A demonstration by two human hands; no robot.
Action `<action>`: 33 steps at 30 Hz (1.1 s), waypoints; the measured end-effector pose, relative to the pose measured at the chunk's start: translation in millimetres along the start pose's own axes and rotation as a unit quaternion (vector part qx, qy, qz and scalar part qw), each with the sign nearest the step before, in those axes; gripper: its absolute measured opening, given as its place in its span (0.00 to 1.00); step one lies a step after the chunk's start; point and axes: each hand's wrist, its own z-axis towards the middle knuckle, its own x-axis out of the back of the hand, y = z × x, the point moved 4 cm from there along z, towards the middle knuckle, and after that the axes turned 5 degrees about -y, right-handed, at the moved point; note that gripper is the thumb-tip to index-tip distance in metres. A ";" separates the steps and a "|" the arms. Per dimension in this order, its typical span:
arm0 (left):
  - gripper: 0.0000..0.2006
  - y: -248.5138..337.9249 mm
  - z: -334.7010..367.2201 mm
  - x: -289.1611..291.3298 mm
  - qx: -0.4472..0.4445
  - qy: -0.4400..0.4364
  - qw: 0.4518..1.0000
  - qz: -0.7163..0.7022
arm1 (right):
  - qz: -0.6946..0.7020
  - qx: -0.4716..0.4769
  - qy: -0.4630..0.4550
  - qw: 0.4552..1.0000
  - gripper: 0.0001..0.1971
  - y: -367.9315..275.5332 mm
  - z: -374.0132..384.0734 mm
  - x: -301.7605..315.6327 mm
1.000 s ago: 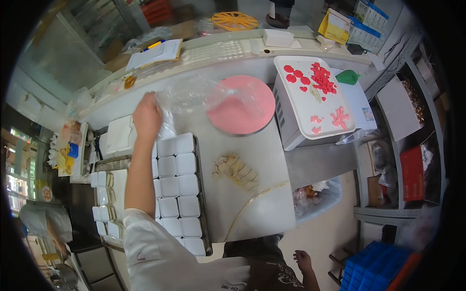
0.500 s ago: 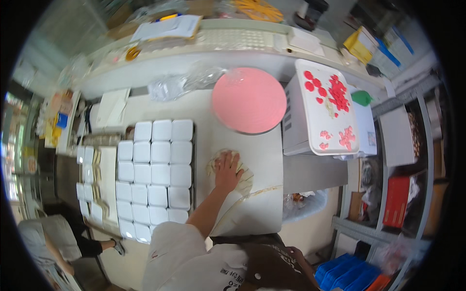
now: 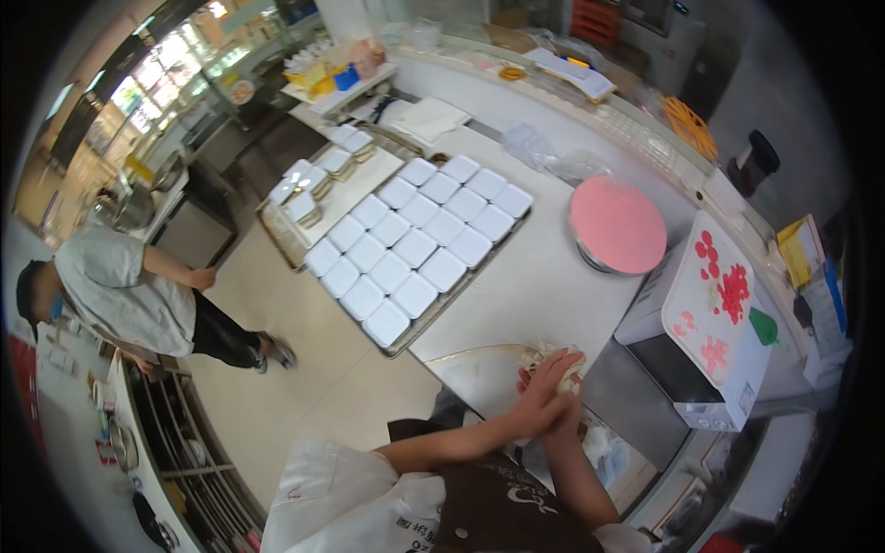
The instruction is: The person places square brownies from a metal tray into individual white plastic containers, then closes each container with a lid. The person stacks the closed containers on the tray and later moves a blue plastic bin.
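Observation:
At the near end of the pale worktop (image 3: 516,286), a crumpled whitish cloth (image 3: 573,382) is bunched between my hands. My left hand (image 3: 538,398) closes around it from the left. My right hand (image 3: 564,419) presses against it from the right, its fingers partly hidden by the left. A brownish streak (image 3: 475,351) curves across the worktop just left of the cloth. Farther back stands a round pink turntable (image 3: 618,224). To the left, several white square lidded containers (image 3: 389,272) sit in rows on a metal tray (image 3: 461,293).
A white tray with red and pink pieces (image 3: 705,313) rests on a box at right. Below the worktop's near edge is a plastic-lined bin (image 3: 604,452). More containers (image 3: 318,180) stand on another tray at far left. A person (image 3: 129,286) stands in the left aisle.
My left hand has lifted from wiping flat on the worktop and moved to its near edge with the cloth. My right hand has joined it. The view has swung left.

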 end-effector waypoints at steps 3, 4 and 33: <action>0.39 19.0 -25.9 12.4 0.037 0.047 0.990 -0.127 | -0.307 0.036 -0.039 0.950 0.30 28.8 10.2 -18.8; 0.41 21.9 -35.5 18.8 0.076 0.058 0.973 -0.209 | -0.328 0.052 -0.003 0.943 0.29 33.5 0.1 -24.4; 0.25 50.6 -441.3 298.0 -0.084 0.758 0.631 -0.144 | -0.448 -0.344 -0.590 0.577 0.20 418.2 -8.0 -324.1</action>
